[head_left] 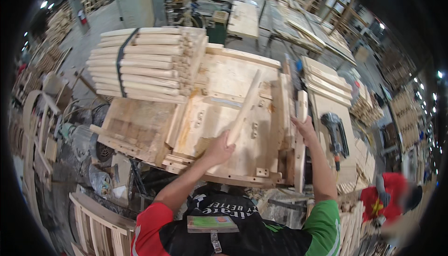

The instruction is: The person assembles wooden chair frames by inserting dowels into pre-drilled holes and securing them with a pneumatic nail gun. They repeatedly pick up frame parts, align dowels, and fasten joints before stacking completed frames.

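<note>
My left hand point(219, 149) is closed around a long pale wooden slat point(244, 110). The slat leans across a shallow wooden frame jig point(242, 56) on the bench, its far end tipped to the right. My right hand point(305, 130) grips another wooden bar point(299, 158), which runs lengthwise along the jig's right side. Part of that bar is hidden by my fingers. A black nail gun point(333, 132) lies to the right of my right forearm on a wooden panel point(322, 102).
A strapped bundle of slats point(149, 62) is stacked at the jig's far left. More curved boards point(326, 81) are piled at the right. A motor point(77, 139) sits lower left. Another person in a red top point(392, 190) is at the lower right.
</note>
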### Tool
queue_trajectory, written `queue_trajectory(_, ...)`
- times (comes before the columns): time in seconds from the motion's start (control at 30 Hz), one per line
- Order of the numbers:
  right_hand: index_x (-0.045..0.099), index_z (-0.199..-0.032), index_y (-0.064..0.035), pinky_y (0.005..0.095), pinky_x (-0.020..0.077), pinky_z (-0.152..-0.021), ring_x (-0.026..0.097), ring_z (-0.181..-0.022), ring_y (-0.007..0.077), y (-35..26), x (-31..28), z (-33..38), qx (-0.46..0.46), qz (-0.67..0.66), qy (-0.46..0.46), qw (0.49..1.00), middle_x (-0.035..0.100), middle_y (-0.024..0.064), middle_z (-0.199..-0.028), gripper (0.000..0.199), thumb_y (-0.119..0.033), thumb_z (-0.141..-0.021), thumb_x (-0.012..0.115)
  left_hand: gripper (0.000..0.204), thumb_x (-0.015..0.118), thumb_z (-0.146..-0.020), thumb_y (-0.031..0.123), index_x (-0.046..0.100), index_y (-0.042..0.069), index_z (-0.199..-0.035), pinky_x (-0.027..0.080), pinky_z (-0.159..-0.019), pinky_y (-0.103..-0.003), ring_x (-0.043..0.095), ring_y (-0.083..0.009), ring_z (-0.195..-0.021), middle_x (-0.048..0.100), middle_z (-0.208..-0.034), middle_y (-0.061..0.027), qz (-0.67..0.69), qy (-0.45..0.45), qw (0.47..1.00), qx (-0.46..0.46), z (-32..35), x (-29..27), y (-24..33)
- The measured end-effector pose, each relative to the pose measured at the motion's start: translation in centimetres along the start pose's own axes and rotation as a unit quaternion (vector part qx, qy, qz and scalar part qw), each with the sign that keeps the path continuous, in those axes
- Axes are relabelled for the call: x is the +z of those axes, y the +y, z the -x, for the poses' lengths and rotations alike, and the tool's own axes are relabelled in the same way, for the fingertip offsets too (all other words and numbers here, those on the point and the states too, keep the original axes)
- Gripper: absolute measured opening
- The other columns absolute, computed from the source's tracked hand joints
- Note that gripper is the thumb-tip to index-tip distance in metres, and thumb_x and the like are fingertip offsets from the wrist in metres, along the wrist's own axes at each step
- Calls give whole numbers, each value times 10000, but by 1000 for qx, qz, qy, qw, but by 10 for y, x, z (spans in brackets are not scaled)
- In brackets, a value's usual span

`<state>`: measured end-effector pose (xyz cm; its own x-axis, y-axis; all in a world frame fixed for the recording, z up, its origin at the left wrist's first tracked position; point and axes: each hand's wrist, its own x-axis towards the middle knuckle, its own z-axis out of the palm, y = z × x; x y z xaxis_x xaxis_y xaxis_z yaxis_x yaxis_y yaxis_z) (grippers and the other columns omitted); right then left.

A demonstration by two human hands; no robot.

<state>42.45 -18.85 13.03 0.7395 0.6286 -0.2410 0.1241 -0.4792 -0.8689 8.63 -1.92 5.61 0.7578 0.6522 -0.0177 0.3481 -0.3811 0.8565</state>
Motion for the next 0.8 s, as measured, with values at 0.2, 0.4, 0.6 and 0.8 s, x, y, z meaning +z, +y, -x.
queue_trajectory(0.2,405,-1469,77,488,524,-1054,630,-1330,404,10,-4,-59,92,226,104,964,612,327,-1429,1035,-587,-833,881,460,670,-952,230,552,-15,-1322,542,-1008,-559,714,-467,-1107,732,-1140,-306,-180,48,973,-139,-22,-91,-68)
queue_trajectory(0.4,298,-1600,65,588,519,-1085,594,-1371,482,6,1,-78,137,387,79,909,549,364,-1494,1157,-668,-865,810,450,676,-977,239,545,-56,-1291,555,-1004,-545,710,-473,-1118,704,-1170,-346,-256,78,938,-222,-30,-86,-83)
queue_trajectory(0.6,254,-1666,11,557,531,-1073,586,-1348,508,23,-4,-70,67,469,98,875,533,315,-1503,1230,-766,-856,759,414,692,-995,258,564,-40,-1253,603,-905,-520,748,-447,-1017,736,-1092,-277,-290,119,905,-286,-29,-77,-85)
queue_trajectory(0.8,436,-1583,9,512,539,-1013,619,-1248,466,15,44,-49,-191,389,80,898,577,262,-1445,923,-417,-882,861,299,769,-917,241,634,28,-1079,616,-832,-493,774,-364,-946,740,-952,-194,-413,174,860,-246,41,-63,-77)
